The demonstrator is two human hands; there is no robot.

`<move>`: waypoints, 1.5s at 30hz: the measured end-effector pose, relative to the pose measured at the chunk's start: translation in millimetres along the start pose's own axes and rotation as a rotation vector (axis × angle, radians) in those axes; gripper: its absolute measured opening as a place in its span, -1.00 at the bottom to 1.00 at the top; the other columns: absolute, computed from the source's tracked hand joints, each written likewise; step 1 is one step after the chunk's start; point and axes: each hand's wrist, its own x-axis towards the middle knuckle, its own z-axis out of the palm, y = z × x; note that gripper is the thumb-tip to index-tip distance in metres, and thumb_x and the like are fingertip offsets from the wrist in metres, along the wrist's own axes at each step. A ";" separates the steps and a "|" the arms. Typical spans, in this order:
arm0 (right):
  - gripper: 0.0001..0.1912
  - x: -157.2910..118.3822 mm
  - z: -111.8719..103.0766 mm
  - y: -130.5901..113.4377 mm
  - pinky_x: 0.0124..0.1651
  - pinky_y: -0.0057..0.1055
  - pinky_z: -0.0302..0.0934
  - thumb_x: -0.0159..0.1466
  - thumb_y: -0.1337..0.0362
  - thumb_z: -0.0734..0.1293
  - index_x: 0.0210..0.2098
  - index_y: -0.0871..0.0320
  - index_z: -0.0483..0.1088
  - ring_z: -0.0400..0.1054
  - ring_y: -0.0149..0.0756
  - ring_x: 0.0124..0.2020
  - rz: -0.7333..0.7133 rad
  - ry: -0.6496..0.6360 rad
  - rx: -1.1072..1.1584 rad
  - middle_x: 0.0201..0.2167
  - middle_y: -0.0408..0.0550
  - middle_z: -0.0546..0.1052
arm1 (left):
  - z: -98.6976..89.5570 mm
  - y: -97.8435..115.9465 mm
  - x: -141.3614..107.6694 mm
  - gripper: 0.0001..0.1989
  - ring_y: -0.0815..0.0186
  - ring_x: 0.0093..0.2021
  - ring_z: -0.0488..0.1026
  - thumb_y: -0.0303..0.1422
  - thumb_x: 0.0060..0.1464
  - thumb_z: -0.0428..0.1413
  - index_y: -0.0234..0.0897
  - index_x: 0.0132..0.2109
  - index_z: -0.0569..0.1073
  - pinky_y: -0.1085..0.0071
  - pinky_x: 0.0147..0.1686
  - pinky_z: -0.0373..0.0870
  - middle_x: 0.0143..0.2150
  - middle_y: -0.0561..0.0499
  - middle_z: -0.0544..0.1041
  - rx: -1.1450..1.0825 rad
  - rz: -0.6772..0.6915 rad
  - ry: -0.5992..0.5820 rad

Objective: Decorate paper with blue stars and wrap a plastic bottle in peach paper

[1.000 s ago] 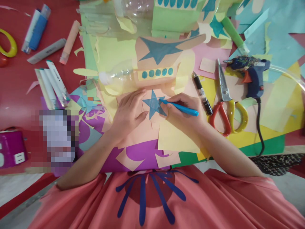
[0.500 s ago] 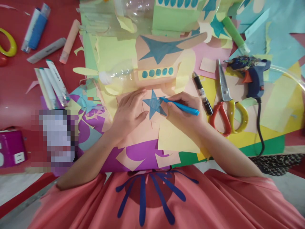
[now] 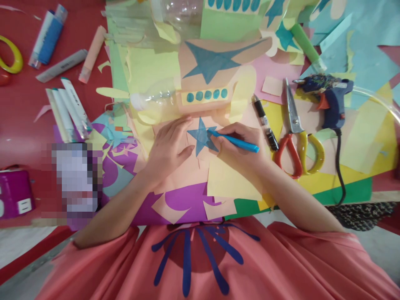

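Right hand (image 3: pixel 245 155) pinches blue marker (image 3: pixel 233 140), tip at blue star (image 3: pixel 201 135) near the far edge of peach paper (image 3: pixel 187 175), left hand (image 3: pixel 165 143) flat beside it, fingers loose; apparently colouring in, next stroke wanting steady paper.

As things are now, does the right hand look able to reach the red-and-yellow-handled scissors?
Probably yes: the scissors lie uncovered nearby, with only a black pen partly between; the right hand, though, holds a blue marker.
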 end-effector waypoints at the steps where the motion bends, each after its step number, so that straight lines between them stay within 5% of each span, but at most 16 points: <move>1: -0.94 -0.1 -0.1 0.3 -0.48 -0.40 0.14 0.19 0.27 0.38 -0.37 0.12 0.44 0.26 -0.46 -0.57 0.006 -0.006 -0.002 -0.52 -0.16 0.49 | -0.1 0.1 0.1 -0.45 0.09 0.30 0.32 -0.36 0.21 0.11 -0.15 0.30 0.18 0.09 0.27 0.32 0.33 -0.12 0.36 -0.004 -0.004 -0.003; 45: -0.90 1.7 -0.3 2.3 -0.44 -0.37 0.24 0.19 0.24 0.40 -0.31 0.12 0.50 0.36 -0.40 -0.52 0.018 -0.016 0.035 -0.51 -0.15 0.50 | -0.2 2.6 1.0 -0.45 0.09 0.32 0.32 -0.40 0.18 0.12 -0.13 0.29 0.19 0.07 0.28 0.31 0.32 -0.13 0.38 -0.024 -0.016 -0.012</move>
